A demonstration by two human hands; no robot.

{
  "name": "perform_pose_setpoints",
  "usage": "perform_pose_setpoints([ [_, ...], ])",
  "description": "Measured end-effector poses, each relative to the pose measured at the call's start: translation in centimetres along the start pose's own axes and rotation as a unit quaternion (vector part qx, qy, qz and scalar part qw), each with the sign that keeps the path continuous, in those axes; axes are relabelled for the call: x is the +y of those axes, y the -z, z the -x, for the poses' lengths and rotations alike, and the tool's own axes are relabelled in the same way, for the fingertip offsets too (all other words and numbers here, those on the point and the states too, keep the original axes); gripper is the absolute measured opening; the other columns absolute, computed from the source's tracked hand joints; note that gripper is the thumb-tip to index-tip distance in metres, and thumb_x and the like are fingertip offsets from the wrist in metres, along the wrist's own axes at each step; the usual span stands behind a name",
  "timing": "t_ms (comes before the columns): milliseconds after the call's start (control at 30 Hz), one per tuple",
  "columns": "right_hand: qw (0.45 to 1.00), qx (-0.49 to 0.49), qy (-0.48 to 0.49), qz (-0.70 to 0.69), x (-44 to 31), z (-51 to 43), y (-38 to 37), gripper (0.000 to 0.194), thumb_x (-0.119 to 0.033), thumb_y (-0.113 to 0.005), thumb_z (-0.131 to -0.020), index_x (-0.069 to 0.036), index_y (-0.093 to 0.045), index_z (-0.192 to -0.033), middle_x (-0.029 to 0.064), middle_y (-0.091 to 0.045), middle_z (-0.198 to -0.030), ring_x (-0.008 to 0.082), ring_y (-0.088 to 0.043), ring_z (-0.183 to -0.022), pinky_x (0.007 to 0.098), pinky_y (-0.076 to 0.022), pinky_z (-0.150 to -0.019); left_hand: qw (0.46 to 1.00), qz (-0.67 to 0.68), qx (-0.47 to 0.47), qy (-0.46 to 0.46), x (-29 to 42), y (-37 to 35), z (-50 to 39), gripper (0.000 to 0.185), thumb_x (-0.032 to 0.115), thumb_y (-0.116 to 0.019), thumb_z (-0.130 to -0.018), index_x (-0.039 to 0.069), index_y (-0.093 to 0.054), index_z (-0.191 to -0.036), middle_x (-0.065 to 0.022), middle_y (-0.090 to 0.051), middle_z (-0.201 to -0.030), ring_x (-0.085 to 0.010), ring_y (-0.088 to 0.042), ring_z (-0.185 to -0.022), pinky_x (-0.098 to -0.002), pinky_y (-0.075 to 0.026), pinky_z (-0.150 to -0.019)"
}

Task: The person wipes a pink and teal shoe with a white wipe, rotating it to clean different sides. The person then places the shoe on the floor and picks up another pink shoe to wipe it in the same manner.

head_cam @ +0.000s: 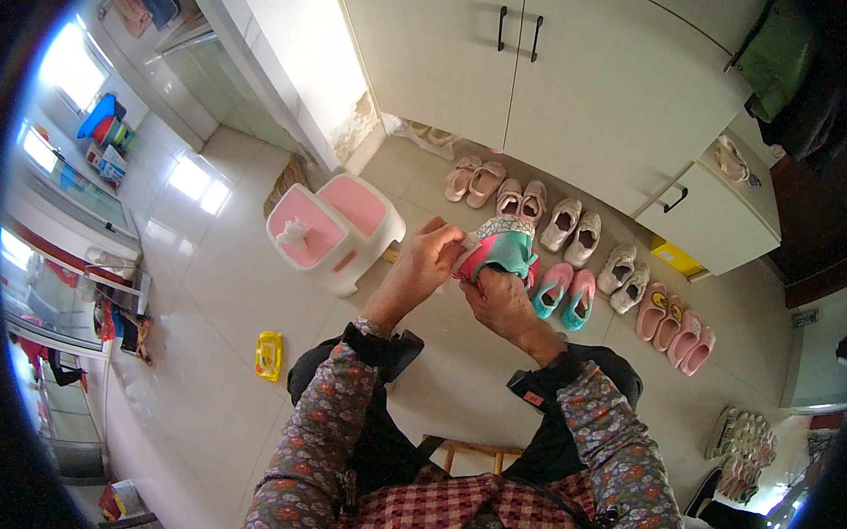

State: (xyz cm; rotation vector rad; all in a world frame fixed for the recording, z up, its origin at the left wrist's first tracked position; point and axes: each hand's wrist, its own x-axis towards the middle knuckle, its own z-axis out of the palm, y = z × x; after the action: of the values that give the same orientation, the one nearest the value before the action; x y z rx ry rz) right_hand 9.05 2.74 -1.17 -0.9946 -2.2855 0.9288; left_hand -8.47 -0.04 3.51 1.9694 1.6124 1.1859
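Observation:
A teal and pink shoe (511, 248) with a patterned white toe is held up in front of me. My right hand (500, 302) grips it at the opening, with the fingers partly inside. Against its pink left side my left hand (427, 264) presses a white wipe (470, 248), pinched between thumb and fingers. The fingertips of both hands are partly hidden by the shoe and the wipe. Below and to the right, a pair of pink and teal shoes (566, 295) stands on the tiled floor.
Several pairs of shoes (570, 231) line the floor before a pale cabinet (444, 62). To the left stands a pink and white step stool (335, 226) with a crumpled wipe (293, 233) on it. A yellow wipes pack (268, 355) lies on the floor. A broom (286, 183) leans behind the stool.

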Motion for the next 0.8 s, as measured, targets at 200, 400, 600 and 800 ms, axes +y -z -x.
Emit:
perform_pose_setpoints([
  [200,0.997,-0.061,0.047,0.032,0.1,0.5,-1.3,0.017,-0.018,-0.066,-0.086,-0.001,-0.063,-0.09,0.0222,-0.065,-0.076,0.0422,-0.066,-0.072,0.05,-0.0525,-0.063,0.998,0.03,0.025,-0.046,1.6,-1.8,-0.3,0.012,-0.002,-0.063,-0.088,0.001,-0.063,-0.099,-0.0139,-0.062,-0.095,-0.031,-0.064,-0.086,-0.0353,-0.052,-0.076],
  [400,0.997,-0.049,0.007,0.058,-0.2,0.3,-0.7,0.018,-0.018,-0.066,-0.086,-0.001,-0.062,-0.089,0.0224,-0.066,-0.077,0.0415,-0.067,-0.073,0.0503,-0.0534,-0.064,0.998,0.003,0.028,-0.048,1.0,-1.6,-0.3,0.014,-0.003,-0.063,-0.087,0.002,-0.063,-0.1,-0.0143,-0.063,-0.096,-0.032,-0.064,-0.088,-0.0356,-0.053,-0.076],
  [600,0.998,-0.03,0.023,0.054,-0.7,0.3,-0.2,0.017,-0.016,-0.066,-0.083,0.001,-0.061,-0.084,0.0228,-0.065,-0.075,0.0418,-0.066,-0.071,0.0498,-0.0527,-0.063,1.0,0.023,0.009,-0.016,0.6,-1.1,0.1,0.014,-0.003,-0.062,-0.087,0.0,-0.063,-0.1,-0.0139,-0.062,-0.095,-0.0331,-0.063,-0.085,-0.0384,-0.052,-0.074],
  [800,0.983,-0.139,0.016,0.121,1.4,0.5,-1.1,0.014,-0.015,-0.065,-0.081,-0.001,-0.064,-0.083,0.021,-0.066,-0.077,0.0399,-0.067,-0.073,0.0496,-0.054,-0.063,0.995,-0.011,-0.012,-0.095,2.6,-2.5,0.1,0.015,0.002,-0.064,-0.087,0.003,-0.063,-0.102,-0.0131,-0.061,-0.102,-0.032,-0.058,-0.098,-0.0403,-0.048,-0.085],
])
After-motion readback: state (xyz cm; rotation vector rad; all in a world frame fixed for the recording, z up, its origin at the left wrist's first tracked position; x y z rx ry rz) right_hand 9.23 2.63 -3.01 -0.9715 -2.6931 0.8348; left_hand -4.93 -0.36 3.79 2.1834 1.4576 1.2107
